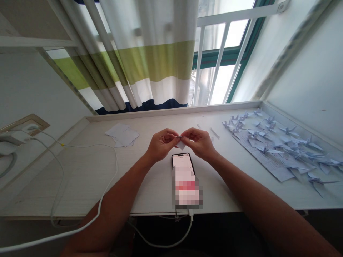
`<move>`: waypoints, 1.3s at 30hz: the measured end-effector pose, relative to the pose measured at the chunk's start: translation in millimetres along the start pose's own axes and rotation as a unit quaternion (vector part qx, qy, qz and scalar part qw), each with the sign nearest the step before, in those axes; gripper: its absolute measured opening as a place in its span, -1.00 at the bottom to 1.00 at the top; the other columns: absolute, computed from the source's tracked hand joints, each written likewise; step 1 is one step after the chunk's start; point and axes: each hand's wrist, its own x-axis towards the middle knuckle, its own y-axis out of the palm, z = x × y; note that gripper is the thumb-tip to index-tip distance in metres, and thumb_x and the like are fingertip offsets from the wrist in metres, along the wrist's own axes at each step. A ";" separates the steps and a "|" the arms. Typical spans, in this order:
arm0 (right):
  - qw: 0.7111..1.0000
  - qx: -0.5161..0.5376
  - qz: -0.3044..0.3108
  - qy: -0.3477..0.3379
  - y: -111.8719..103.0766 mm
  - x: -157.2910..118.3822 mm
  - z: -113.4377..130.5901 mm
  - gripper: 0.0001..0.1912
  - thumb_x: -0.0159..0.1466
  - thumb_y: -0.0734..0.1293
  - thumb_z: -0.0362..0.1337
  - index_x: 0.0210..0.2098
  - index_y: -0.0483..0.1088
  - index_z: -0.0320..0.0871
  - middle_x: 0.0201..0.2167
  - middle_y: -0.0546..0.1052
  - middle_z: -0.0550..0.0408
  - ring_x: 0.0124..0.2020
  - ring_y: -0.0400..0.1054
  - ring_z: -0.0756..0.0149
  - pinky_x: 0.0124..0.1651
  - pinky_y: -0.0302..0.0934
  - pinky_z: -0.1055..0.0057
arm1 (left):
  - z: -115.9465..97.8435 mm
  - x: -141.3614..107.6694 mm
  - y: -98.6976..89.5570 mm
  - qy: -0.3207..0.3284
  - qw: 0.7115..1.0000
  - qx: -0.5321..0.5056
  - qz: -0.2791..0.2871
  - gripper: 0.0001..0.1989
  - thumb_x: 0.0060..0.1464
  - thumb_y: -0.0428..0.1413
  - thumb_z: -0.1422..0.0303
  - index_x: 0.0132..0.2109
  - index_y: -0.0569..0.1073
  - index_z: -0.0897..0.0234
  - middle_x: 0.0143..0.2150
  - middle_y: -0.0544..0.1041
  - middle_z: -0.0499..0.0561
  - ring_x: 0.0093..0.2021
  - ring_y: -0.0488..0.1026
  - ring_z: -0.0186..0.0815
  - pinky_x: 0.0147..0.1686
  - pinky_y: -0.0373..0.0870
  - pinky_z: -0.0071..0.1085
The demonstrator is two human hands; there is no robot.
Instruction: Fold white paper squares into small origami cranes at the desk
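Note:
A small folded piece of white paper point(181, 145) is pinched between my two hands, above the middle of the white desk. My left hand point(162, 143) grips its left side, thumb and fingers pressed together. From the other side, my right hand point(199, 142) pinches it the same way, and the fingertips of both hands nearly meet. Part of the paper is hidden behind the fingers. Just below the hands lies a smartphone point(182, 175) with its screen lit and partly blurred out, a white cable plugged into its near end.
Several folded paper cranes point(265, 149) crowd the desk's right side, some on a printed sheet point(284, 173). Loose white paper squares point(123, 135) lie at the left, thin paper strips point(214, 133) behind my right hand. A white charging cable point(117, 160) loops across the left.

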 end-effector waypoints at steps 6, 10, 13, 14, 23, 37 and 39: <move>0.999 0.044 -0.014 0.018 2.4 0.9 1.0 -0.79 0.13 0.52 -0.15 -0.37 0.52 -0.15 -0.46 0.58 0.09 -0.40 0.49 0.27 -0.31 0.42 0.27 | 2.4 1.6 -3.2 -0.002 1.000 -0.009 -0.001 -0.74 0.02 0.35 0.19 -0.29 0.58 0.31 -0.37 0.64 0.05 -0.37 0.60 -0.25 -0.30 0.61 -0.27; 0.998 0.049 0.019 0.022 0.0 2.1 3.6 -0.78 0.16 0.50 -0.10 -0.36 0.52 -0.13 -0.42 0.58 0.09 -0.36 0.49 0.27 -0.27 0.43 0.27 | 4.5 2.1 -4.1 -0.008 1.000 -0.014 -0.010 -0.77 0.01 0.36 0.21 -0.32 0.60 0.30 -0.36 0.65 0.05 -0.35 0.61 -0.24 -0.28 0.61 -0.26; 0.998 0.051 0.011 0.041 -1.3 2.8 0.6 -0.73 0.15 0.52 -0.07 -0.34 0.51 -0.14 -0.40 0.57 0.08 -0.35 0.48 0.29 -0.25 0.43 0.28 | 6.3 2.3 -5.0 0.006 1.000 0.004 -0.022 -0.80 0.03 0.34 0.23 -0.31 0.61 0.29 -0.34 0.65 0.05 -0.31 0.61 -0.24 -0.26 0.60 -0.28; 0.997 0.055 0.008 0.046 -1.4 3.0 -1.4 -0.71 0.13 0.53 -0.07 -0.32 0.51 -0.14 -0.39 0.57 0.08 -0.34 0.49 0.28 -0.23 0.43 0.28 | 6.5 2.4 -5.3 0.010 0.999 0.011 -0.029 -0.81 0.03 0.34 0.24 -0.31 0.61 0.28 -0.34 0.66 0.05 -0.30 0.61 -0.24 -0.26 0.60 -0.28; 0.998 0.041 0.021 0.049 -5.4 4.4 -7.4 -0.68 0.12 0.54 -0.06 -0.27 0.56 -0.16 -0.33 0.62 0.02 -0.29 0.53 0.23 -0.18 0.46 0.23 | -5.2 2.1 -6.6 -0.020 1.000 0.004 0.003 -0.76 0.03 0.33 0.24 -0.25 0.60 0.34 -0.30 0.67 0.10 -0.28 0.63 -0.20 -0.19 0.61 -0.23; 0.998 0.031 0.024 0.052 -4.4 5.4 -9.0 -0.69 0.14 0.53 -0.04 -0.35 0.54 -0.17 -0.39 0.58 0.05 -0.33 0.48 0.26 -0.21 0.40 0.28 | 3.0 4.0 -7.4 -0.047 0.999 0.008 -0.004 -0.64 0.02 0.35 0.20 -0.10 0.61 0.36 -0.26 0.69 0.13 -0.25 0.65 -0.16 -0.20 0.62 -0.22; 0.997 0.034 0.020 0.059 -4.1 5.3 -8.8 -0.69 0.13 0.53 -0.05 -0.34 0.55 -0.18 -0.38 0.59 0.04 -0.32 0.49 0.25 -0.19 0.40 0.26 | 3.5 4.0 -7.3 -0.042 0.999 0.010 -0.001 -0.64 0.05 0.33 0.21 -0.07 0.60 0.35 -0.26 0.69 0.13 -0.26 0.64 -0.18 -0.20 0.61 -0.23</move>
